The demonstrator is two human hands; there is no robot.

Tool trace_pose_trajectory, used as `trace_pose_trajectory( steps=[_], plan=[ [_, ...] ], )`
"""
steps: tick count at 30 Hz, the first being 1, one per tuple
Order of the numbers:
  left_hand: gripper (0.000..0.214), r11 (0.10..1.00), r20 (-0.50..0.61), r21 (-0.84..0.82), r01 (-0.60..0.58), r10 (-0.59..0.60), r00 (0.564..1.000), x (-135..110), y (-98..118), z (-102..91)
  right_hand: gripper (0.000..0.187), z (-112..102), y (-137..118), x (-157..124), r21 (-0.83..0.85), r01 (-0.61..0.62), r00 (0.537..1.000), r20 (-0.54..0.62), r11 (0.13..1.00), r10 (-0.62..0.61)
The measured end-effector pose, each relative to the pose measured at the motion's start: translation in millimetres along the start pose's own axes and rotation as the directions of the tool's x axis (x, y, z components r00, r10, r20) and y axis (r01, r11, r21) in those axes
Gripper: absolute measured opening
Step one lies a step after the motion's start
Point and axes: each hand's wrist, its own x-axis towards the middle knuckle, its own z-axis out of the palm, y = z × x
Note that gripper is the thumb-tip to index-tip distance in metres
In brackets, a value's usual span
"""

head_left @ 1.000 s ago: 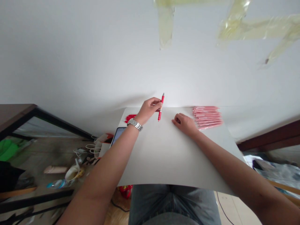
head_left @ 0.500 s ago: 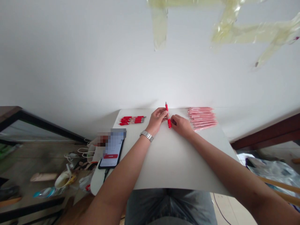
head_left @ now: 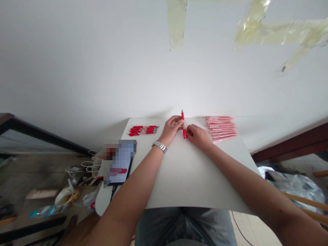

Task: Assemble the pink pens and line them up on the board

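Note:
A red ballpoint pen (head_left: pixel 184 132) stands nearly upright over the table, grey tip up. My left hand (head_left: pixel 173 130) is closed on its middle, thumb in front. Close to the pen's lower end, on the right, my right hand (head_left: pixel 199 135) is curled with its fingers together; whatever lies inside them is hidden, and I cannot tell if it touches the pen. Several red pens (head_left: pixel 143 130) lie side by side to the left of my left hand. Right of my right hand lies a row of pink, thin wrapped sticks (head_left: pixel 221 128), like pen refills.
The white table (head_left: pixel 179 184) backs onto a white wall with yellowed tape (head_left: pixel 176 24). On the table's left edge lies a phone (head_left: pixel 120 167) with a cable. Floor clutter, including a cup (head_left: pixel 64 197), is at the left; a plastic bag (head_left: pixel 297 186) is at the right.
The camera view has shifted slightly. Both hands and the pen keep almost the same pose.

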Motion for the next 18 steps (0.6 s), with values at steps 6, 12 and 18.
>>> trace_pose_trajectory(
  steps=[6,12,18],
  plan=[
    [0.031,1.0,0.003,-0.011,0.004,-0.003,1.0,-0.6,-0.6,-0.2,0.01,0.5,3.5,-1.2,0.054,0.029,0.999,-0.033,0.998,-0.028],
    [0.033,1.0,0.009,-0.029,-0.004,0.005,1.0,0.2,-0.4,-1.4,0.015,-0.4,5.7,-1.3,0.195,0.016,0.998,-0.068,0.981,-0.003],
    [0.035,0.999,0.05,-0.034,-0.016,0.018,0.999,-1.3,-1.6,-1.9,0.034,-4.2,6.0,-0.8,0.402,-0.039,0.984,-0.141,0.915,0.104]
  ],
)
